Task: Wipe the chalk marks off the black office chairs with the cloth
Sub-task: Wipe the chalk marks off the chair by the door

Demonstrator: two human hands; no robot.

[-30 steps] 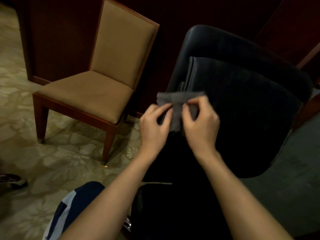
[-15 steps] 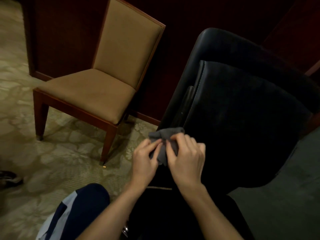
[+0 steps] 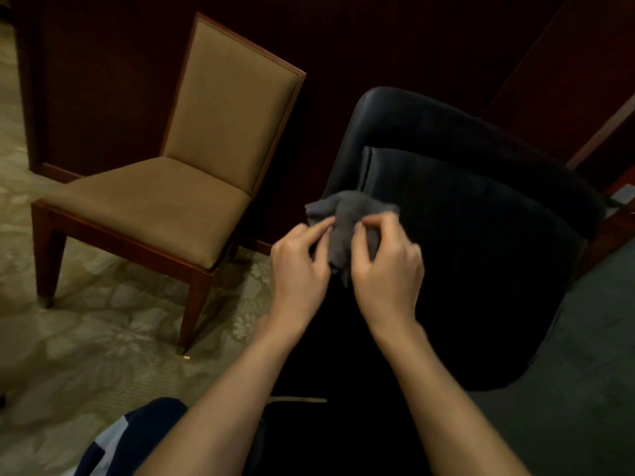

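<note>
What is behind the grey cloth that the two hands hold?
Behind the grey cloth, pinched by the left hand and right hand, is the black office chair. The part it covers cannot be seen, so any chalk marks there stay hidden.

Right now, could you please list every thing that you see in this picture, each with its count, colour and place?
black office chair: one, black, right of centre, in front of the person.
cloth: one, grey, bunched, held above the black chair's left edge.
wooden chair: one, tan upholstery with red-brown frame, left, against the dark wall.
carpet: one, pale green patterned, lower left floor.
wood panelling: dark brown, behind both chairs.
clothing: dark blue with a pale stripe, bottom left.
left hand: pinches the cloth.
right hand: pinches the cloth.
</note>
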